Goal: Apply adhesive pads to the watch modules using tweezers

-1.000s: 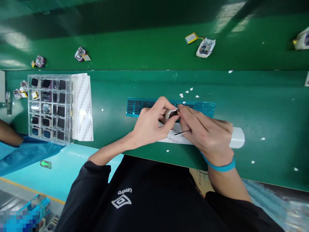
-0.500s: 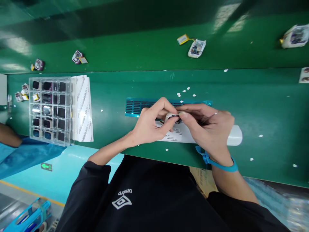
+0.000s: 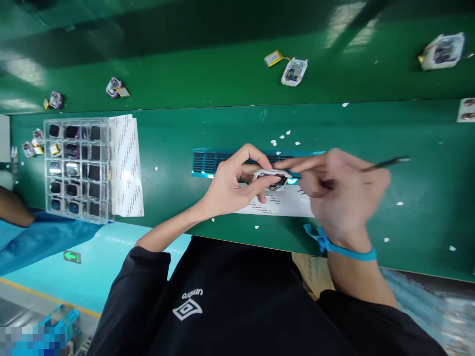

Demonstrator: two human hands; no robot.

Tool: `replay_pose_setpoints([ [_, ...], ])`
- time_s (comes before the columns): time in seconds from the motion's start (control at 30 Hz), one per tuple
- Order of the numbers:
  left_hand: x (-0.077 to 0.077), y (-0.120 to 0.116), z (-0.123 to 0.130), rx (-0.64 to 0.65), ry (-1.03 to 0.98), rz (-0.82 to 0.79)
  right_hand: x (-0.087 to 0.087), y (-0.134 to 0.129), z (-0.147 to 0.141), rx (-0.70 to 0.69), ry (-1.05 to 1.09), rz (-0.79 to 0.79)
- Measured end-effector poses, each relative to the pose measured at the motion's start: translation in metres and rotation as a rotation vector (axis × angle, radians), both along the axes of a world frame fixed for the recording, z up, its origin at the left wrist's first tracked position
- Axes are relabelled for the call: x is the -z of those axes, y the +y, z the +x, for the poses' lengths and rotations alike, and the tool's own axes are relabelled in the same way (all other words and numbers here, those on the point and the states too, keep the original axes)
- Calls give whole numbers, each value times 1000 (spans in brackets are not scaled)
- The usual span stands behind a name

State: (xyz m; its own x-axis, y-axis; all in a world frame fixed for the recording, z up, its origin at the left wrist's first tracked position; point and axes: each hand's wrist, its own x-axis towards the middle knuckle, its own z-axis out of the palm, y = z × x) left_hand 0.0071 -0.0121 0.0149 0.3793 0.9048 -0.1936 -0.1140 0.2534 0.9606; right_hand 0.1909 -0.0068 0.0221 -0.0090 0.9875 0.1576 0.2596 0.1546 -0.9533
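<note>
My left hand (image 3: 233, 185) pinches a white smartwatch case (image 3: 284, 179) between thumb and fingers. The case lies open toward me, with dark parts inside, partly covered by my thumb. My right hand (image 3: 343, 193) is just to its right, blurred by motion and curled around thin dark tweezers (image 3: 393, 161). Their rear end sticks out behind the hand, and narrow dark tips point left below the fingers. Under both hands lie a printed white sheet (image 3: 256, 206) and a blue strip with dark slots (image 3: 204, 163).
A clear compartment tray (image 3: 77, 170) of watch parts stands left, beside white printed paper (image 3: 126, 168). Open watch cases with batteries (image 3: 295, 71) lie along the back ledge. Small white tabs (image 3: 274, 143) dot the green table. Another person's arm (image 3: 15, 210) shows at the left edge.
My right hand has drawn away from the watch case to the right, and the dark tweezers now show in it. My left hand keeps hold of the case, whose open inside shows more.
</note>
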Motion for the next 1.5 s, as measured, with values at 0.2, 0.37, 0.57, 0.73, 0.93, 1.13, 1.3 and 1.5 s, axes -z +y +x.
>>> replay_pose_setpoints([
  [0.2, 0, 3, -4, 134, 100, 132, -4, 7, 39, 170, 352, 217],
  [0.37, 0, 3, -8, 484, 459, 365, 10, -26, 50, 162, 212, 47],
  [0.57, 7, -4, -1, 653, 802, 490, 30, -64, 53, 92, 3, -113],
  [0.73, 7, -5, 0, 664, 835, 490, 38, -71, 55, 119, -40, -183],
  [0.93, 9, -5, 0, 661, 831, 503, 40, -73, 55, 87, -100, -214],
  [1.13, 12, -5, 0, 674, 843, 506, 41, -73, 57, 58, -97, -201],
  [1.3, 13, -4, 0, 672, 830, 493, 43, -74, 60, 94, 27, -170],
  [1.5, 6, -5, 0, 406, 461, 239, 38, -70, 46, 274, 233, -52],
])
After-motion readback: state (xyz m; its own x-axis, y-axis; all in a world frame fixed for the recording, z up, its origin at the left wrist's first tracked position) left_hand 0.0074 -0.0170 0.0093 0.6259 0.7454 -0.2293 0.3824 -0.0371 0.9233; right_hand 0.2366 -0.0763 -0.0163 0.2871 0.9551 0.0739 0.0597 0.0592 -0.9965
